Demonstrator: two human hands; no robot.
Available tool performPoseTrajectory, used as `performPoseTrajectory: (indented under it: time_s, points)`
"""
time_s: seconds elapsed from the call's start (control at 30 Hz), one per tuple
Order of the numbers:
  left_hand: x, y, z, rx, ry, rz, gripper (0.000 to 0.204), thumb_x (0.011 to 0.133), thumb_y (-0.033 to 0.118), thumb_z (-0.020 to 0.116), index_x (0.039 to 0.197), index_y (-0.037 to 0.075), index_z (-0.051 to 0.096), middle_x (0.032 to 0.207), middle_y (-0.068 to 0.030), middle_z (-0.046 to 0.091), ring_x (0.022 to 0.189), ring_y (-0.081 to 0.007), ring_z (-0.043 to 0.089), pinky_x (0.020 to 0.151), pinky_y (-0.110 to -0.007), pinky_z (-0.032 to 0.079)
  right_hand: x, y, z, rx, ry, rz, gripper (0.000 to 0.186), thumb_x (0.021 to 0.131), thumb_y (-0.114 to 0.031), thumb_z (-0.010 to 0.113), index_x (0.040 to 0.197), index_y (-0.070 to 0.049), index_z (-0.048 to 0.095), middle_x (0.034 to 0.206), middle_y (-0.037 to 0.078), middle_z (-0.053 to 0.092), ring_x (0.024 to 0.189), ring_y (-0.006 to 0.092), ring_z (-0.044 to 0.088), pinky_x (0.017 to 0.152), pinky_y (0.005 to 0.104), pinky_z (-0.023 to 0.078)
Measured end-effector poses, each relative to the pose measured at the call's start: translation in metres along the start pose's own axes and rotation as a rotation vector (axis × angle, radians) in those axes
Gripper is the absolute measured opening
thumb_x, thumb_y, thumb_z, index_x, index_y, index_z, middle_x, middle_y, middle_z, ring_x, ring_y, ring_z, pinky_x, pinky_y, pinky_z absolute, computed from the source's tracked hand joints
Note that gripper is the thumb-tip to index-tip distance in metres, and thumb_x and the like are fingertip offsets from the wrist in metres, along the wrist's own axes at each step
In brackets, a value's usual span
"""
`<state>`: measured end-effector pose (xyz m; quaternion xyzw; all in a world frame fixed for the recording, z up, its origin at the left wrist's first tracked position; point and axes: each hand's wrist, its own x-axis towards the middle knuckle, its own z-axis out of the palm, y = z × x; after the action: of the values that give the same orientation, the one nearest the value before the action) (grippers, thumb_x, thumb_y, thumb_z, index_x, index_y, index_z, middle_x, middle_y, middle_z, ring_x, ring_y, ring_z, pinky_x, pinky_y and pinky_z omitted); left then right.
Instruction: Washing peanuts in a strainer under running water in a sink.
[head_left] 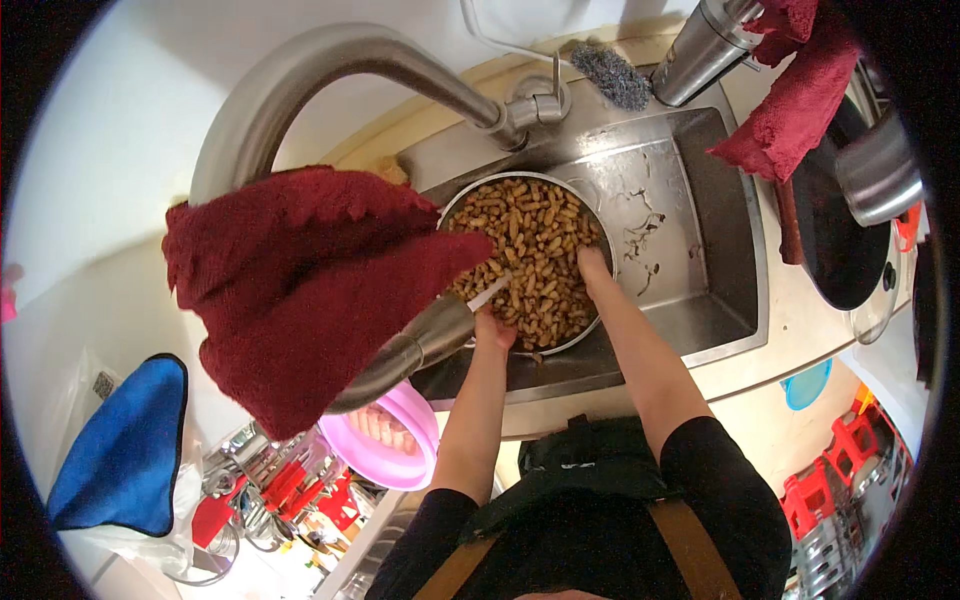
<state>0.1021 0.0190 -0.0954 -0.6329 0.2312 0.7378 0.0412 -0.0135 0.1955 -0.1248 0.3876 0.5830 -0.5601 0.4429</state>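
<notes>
A round metal basin (611,250) full of unshelled peanuts (540,240) sits in the left part of the sink. At its right side my right hand (593,270) reaches into the peanuts, its fingers sunk out of sight. My left hand (495,330) is at the near left edge, against the peanuts, its fingers mostly hidden. Just above it is the spout of a large curved faucet (340,50). A pale streak (490,292) runs from the spout toward the peanuts; I cannot tell whether it is water. A dark red towel (310,280) draped on the faucet covers part of the basin's left side.
The steel sink (680,190) has dark scraps on its floor. Behind it lie a grey scouring pad (612,76) and a metal flask (705,55). A black pan (845,230) and another red cloth (790,110) are at right; a pink bowl (425,420) and blue cloth (125,450) at left.
</notes>
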Motion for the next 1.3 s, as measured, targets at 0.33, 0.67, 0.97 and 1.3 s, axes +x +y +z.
performPoseTrajectory:
  time_s: [0.33,0.67,0.97,1.3]
  points:
    - [0.006,0.009,0.017,0.054,-0.194,-0.060,0.046,0.086,0.039,0.038,0.121,0.010,0.040,0.126,-0.0086,0.038,0.114,-0.0254,0.039,0.096,-0.046,0.031,0.000,-0.009,0.013,0.018,-0.295,0.056,0.056,0.084,-0.032,0.036,0.130,-0.004,0.023,0.135,0.013,0.024,0.121,0.0248,0.026,0.097,0.0373,0.024]
    - [0.013,0.032,-0.012,-0.030,-0.339,-0.115,0.047,0.082,0.036,0.047,0.116,0.004,0.044,0.117,-0.0126,0.047,0.107,-0.0296,0.045,0.091,-0.047,0.036,-0.036,-0.020,0.029,0.247,-0.415,0.152,0.037,0.083,-0.031,0.042,0.105,-0.002,0.049,0.103,0.011,0.055,0.090,0.0189,0.056,0.080,0.0350,0.046]
    - [-0.044,0.046,0.020,-0.034,-0.605,0.000,0.039,0.080,0.022,0.051,0.115,0.007,0.046,0.116,-0.0084,0.048,0.106,-0.0249,0.047,0.086,-0.043,0.041,-0.051,-0.020,0.024,0.431,-0.623,0.213,0.039,0.082,-0.029,0.043,0.109,-0.002,0.051,0.108,0.011,0.054,0.096,0.0234,0.054,0.084,0.0378,0.044]
    - [-0.074,0.064,0.014,0.000,-0.750,0.134,0.058,0.078,0.044,0.053,0.119,0.006,0.040,0.120,-0.0113,0.045,0.113,-0.0276,0.042,0.094,-0.044,0.035,-0.063,-0.020,0.050,0.702,-1.017,0.107,0.035,0.080,-0.026,0.046,0.108,-0.005,0.054,0.107,0.010,0.056,0.094,0.0223,0.056,0.083,0.0359,0.044]
